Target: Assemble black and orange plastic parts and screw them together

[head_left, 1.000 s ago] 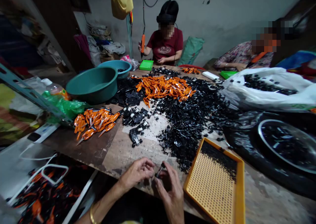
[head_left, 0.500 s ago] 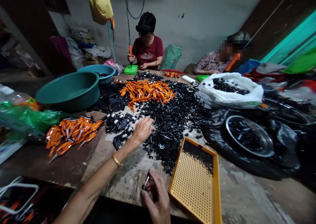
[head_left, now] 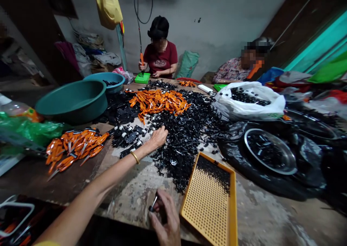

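My left hand (head_left: 159, 136) reaches across to the edge of a heap of small black plastic parts (head_left: 184, 137). Its fingers are bent and drawn together, and their tips are hidden among the parts. Low in front of me, my right hand (head_left: 167, 217) pinches a small black-ended part with a shiny metal shaft (head_left: 154, 202) between thumb and fingers. Beside that hand lies a yellow perforated tray (head_left: 208, 199) with tiny black pieces gathered at its far end. Black pieces with white rollers (head_left: 127, 134) lie left of my left hand.
Orange tools with pointed tips (head_left: 76, 146) are piled at left, and orange parts (head_left: 159, 102) lie mid-table. A green basin (head_left: 72, 101), a white bag of black parts (head_left: 246, 106) and a metal bowl (head_left: 291, 168) stand around. Two people (head_left: 159, 58) sit across the table.
My left hand has shifted slightly and stays at the heap's edge, its forearm a little lower. My right hand keeps its pinch on the small part. The whole view has moved slightly.
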`<action>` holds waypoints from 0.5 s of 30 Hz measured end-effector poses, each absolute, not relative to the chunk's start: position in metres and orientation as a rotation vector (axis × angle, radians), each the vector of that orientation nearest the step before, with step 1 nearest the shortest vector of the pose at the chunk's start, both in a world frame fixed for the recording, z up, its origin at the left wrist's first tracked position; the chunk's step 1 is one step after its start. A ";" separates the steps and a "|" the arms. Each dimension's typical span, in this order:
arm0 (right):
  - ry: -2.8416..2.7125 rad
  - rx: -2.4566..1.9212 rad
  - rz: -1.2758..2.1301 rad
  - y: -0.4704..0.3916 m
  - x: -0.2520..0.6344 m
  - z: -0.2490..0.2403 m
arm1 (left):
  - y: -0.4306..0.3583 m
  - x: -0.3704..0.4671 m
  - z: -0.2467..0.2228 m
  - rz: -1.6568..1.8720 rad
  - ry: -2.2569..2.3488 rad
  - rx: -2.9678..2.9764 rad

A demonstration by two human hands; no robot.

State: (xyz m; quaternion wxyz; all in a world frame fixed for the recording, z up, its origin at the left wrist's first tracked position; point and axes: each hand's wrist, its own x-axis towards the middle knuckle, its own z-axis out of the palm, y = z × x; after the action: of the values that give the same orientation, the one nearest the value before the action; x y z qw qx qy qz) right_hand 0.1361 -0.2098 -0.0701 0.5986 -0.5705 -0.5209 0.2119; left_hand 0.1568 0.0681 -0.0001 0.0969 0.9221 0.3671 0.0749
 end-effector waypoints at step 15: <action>-1.251 -1.330 0.451 -0.210 0.137 -0.062 | 0.073 0.140 0.029 0.682 0.989 2.449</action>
State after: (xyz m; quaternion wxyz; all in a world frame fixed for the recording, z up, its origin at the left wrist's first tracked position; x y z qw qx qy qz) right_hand 0.1368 -0.2101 -0.0625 0.5895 -0.5713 -0.5372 0.1937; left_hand 0.1396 0.0731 0.0290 0.2054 0.8786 0.3550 0.2446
